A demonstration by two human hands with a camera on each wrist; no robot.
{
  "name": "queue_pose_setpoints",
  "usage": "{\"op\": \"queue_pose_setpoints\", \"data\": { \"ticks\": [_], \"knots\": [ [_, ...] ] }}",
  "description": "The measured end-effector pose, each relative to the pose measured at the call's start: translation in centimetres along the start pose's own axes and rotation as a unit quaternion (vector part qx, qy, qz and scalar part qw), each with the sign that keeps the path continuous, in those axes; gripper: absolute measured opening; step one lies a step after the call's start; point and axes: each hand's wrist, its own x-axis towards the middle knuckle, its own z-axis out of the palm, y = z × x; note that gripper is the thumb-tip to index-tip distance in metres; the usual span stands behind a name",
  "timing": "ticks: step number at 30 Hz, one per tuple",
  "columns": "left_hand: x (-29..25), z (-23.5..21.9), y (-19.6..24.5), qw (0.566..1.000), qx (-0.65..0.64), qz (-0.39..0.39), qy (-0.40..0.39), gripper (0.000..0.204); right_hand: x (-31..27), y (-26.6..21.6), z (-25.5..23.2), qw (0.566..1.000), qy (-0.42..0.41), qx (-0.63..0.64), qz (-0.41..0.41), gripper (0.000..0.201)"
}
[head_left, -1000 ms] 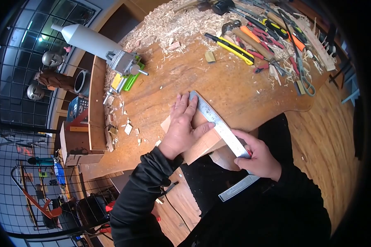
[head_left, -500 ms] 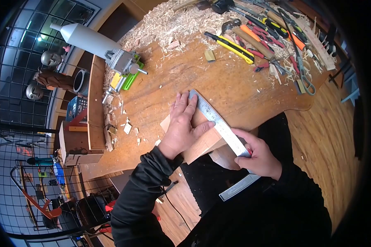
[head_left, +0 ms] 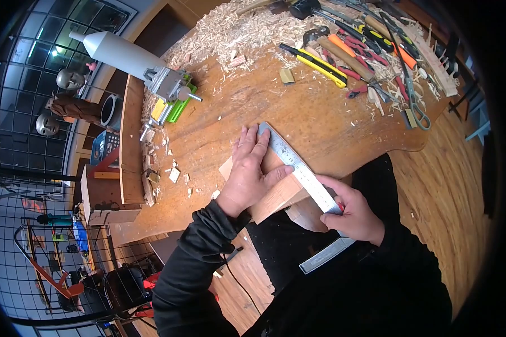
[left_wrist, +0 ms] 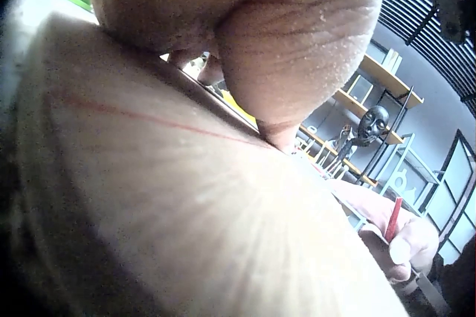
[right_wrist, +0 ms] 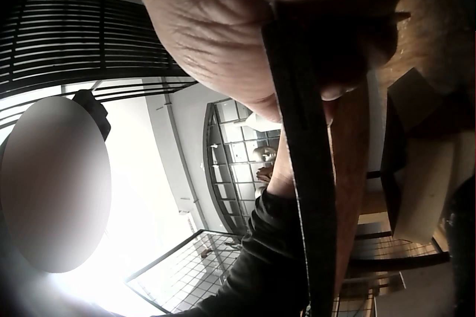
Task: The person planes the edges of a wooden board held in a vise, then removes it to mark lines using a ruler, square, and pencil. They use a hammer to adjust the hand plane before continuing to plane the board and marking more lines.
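In the head view, the left hand [head_left: 247,177] lies on a light wooden block [head_left: 276,201], fingers extended, its fingertips and thumb beside a metal square [head_left: 301,168]. The square's long blade slants across the block; its other leg [head_left: 326,256] hangs over the dark clothing. The right hand [head_left: 355,218] grips the square near its corner, together with a red marking tool [head_left: 340,208]. A red line runs over the wood [left_wrist: 178,205] beneath the left hand [left_wrist: 297,42] in the left wrist view. The right wrist view has the square's dark edge [right_wrist: 305,153] against the right palm [right_wrist: 223,42].
Wood shavings [head_left: 225,33] are heaped at the table's [head_left: 208,137] far side. A yellow cutter [head_left: 315,64], scissors [head_left: 415,109] and several other tools lie at the far right. A clamp [head_left: 171,90] with a grey cylinder [head_left: 121,55] stands at the left.
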Motion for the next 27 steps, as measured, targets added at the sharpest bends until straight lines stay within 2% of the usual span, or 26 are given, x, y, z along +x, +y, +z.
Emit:
{"op": "queue_pose_setpoints", "data": {
  "ticks": [2, 8, 27],
  "knots": [
    [0.00, 0.01, 0.00, 1.000, -0.002, 0.001, 0.002, 0.097, 0.10, -0.09, 0.28, 1.000, 0.023, 0.015, -0.004, 0.081],
    [0.00, -0.01, 0.04, 1.000, -0.008, -0.001, 0.005, 0.097, 0.06, 0.07, -0.06, 1.000, 0.003, -0.004, -0.003, 0.078],
    [-0.03, -0.06, 0.31, 1.000, -0.013, -0.015, 0.015, 0.099, 0.09, 0.07, 0.17, 0.999, 0.019, 0.033, 0.009, 0.081]
  ]
}}
